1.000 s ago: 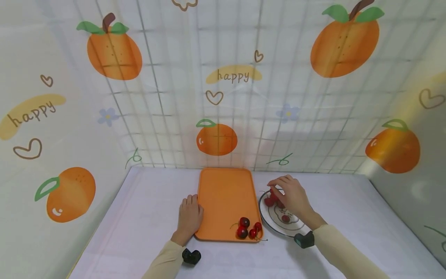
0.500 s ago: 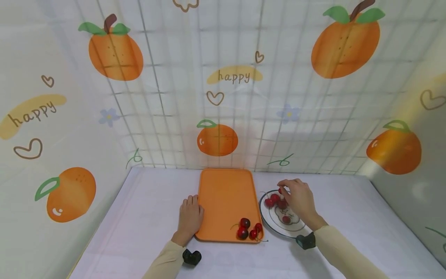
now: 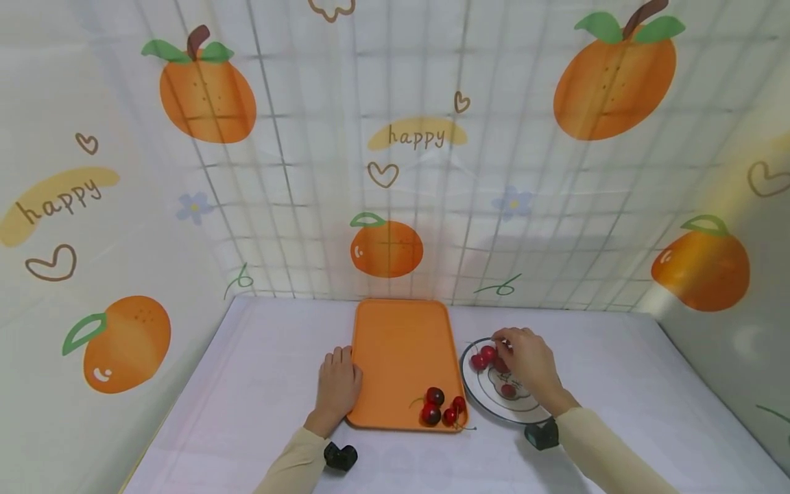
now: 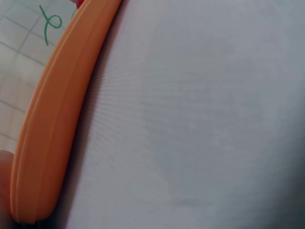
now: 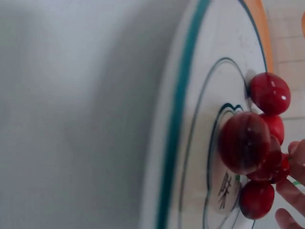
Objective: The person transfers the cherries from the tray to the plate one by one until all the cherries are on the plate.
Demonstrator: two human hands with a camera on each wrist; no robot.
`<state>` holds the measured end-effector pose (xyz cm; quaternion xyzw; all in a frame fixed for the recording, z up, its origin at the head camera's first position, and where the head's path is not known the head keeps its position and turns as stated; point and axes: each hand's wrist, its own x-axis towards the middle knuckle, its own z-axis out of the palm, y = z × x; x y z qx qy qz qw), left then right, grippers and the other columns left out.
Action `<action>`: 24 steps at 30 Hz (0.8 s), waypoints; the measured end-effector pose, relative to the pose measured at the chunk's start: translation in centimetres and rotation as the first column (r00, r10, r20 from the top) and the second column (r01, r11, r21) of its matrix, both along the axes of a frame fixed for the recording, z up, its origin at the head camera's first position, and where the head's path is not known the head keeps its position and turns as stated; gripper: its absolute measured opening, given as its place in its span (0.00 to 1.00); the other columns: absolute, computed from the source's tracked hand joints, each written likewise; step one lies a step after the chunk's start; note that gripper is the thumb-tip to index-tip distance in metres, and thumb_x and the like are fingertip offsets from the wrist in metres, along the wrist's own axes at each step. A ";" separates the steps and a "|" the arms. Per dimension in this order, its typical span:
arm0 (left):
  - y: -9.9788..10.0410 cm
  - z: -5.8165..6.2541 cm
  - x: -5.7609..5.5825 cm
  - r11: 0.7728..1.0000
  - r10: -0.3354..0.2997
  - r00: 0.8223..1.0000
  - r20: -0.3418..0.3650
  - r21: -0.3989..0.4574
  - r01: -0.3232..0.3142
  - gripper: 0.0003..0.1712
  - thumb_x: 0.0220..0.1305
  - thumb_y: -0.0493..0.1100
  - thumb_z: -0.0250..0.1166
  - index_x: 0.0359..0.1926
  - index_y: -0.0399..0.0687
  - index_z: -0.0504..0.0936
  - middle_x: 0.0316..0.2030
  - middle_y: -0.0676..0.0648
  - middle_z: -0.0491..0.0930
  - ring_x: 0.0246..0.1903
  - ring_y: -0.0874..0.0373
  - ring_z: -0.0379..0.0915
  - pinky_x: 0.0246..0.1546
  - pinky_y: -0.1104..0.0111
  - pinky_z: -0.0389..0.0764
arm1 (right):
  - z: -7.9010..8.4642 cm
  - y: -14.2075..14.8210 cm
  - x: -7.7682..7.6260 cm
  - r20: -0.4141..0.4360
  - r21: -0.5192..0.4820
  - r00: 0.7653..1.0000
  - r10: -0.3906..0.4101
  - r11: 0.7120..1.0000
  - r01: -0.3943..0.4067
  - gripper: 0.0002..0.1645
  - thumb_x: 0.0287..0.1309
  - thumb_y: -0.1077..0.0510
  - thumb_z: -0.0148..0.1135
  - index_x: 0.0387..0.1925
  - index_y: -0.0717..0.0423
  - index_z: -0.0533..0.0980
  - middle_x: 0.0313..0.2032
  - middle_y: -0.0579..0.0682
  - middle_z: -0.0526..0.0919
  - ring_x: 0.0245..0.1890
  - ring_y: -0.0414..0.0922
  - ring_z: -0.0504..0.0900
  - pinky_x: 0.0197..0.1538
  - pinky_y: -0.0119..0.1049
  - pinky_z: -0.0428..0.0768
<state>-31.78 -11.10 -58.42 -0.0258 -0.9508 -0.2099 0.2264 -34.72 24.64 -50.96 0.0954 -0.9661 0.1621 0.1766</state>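
In the head view my left hand (image 3: 337, 384) rests at the left edge of an orange tray (image 3: 395, 343). Part of a finger (image 4: 5, 183) shows by the tray's side (image 4: 62, 114) in the left wrist view. Over the back of a white plate (image 3: 515, 413) with a dark rim, my right hand (image 3: 529, 360) reaches down, fingertips together. The right wrist view has those fingers pinching a small red cherry (image 5: 282, 168) among several others. One large cherry (image 5: 244, 142) stands in front, another cherry (image 5: 270, 93) near the rim. My hand partly covers the fruit in the head view.
Several cherries lie at the tray's front right corner, among them a dark cherry (image 3: 431, 414); one stem hangs over the rim. Tray and plate stand side by side on a white cloth (image 3: 259, 370). A printed fabric wall (image 3: 321, 261) rises behind the table.
My right hand has moved to the right across the plate and then lowered, with a red cherry at its fingertips. The left hand stays in place at the tray.
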 end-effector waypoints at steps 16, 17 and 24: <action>0.0 0.4 0.2 1.000 0.004 1.000 0.016 -0.012 -0.003 0.20 0.70 0.41 0.57 0.58 0.34 0.77 0.45 0.38 0.78 0.40 0.47 0.69 0.44 0.56 0.74 | -0.4 -0.2 0.1 -0.004 0.015 1.000 0.030 0.999 -0.030 0.12 0.62 0.62 0.66 0.47 0.57 0.84 0.46 0.59 0.88 0.43 0.55 0.81 0.49 0.54 0.86; 0.0 0.4 0.2 1.000 0.005 1.000 0.015 -0.013 -0.004 0.20 0.70 0.41 0.57 0.58 0.34 0.77 0.45 0.38 0.78 0.39 0.47 0.69 0.43 0.56 0.74 | -0.3 -0.4 0.2 -0.028 0.014 0.999 0.037 0.999 -0.037 0.12 0.62 0.62 0.67 0.47 0.56 0.84 0.47 0.59 0.88 0.45 0.56 0.81 0.50 0.55 0.85; 0.0 0.3 0.2 1.000 0.004 1.000 0.013 -0.015 -0.004 0.20 0.69 0.40 0.57 0.58 0.34 0.77 0.44 0.38 0.78 0.38 0.47 0.69 0.42 0.57 0.74 | 0.3 -1.8 0.5 -0.140 -0.009 0.984 0.106 0.994 -0.109 0.12 0.58 0.67 0.66 0.44 0.56 0.83 0.50 0.59 0.87 0.51 0.58 0.79 0.55 0.58 0.82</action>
